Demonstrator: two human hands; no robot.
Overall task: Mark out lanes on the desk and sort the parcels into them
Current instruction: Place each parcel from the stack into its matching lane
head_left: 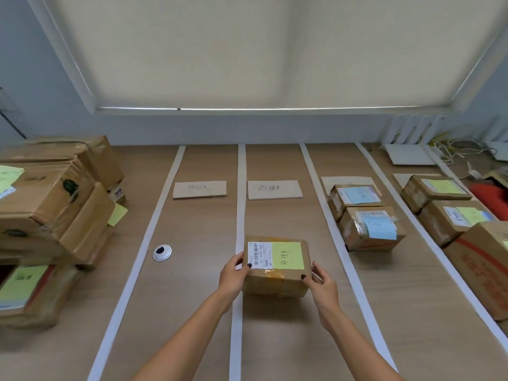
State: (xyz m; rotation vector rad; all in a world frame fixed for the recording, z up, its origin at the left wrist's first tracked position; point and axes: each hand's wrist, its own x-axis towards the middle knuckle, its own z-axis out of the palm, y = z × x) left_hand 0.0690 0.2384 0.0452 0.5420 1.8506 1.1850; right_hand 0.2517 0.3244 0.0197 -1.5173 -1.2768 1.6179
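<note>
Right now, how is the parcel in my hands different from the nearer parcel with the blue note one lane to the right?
The held parcel carries a yellow-green note; the blue-note parcel carries a pale blue one. The held parcel is gripped at its sides by the left hand and right hand; the blue-note parcel sits untouched against another box. The held parcel looks flatter. Both are brown taped cardboard with a shipping label.

Four tape strips [241,188], two cardboard signs [199,189], two hands [232,276]

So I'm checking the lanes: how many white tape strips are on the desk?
4. Left strip, one beside the left hand, one right of the held parcel, far-right strip. More may lie out of view.
</note>
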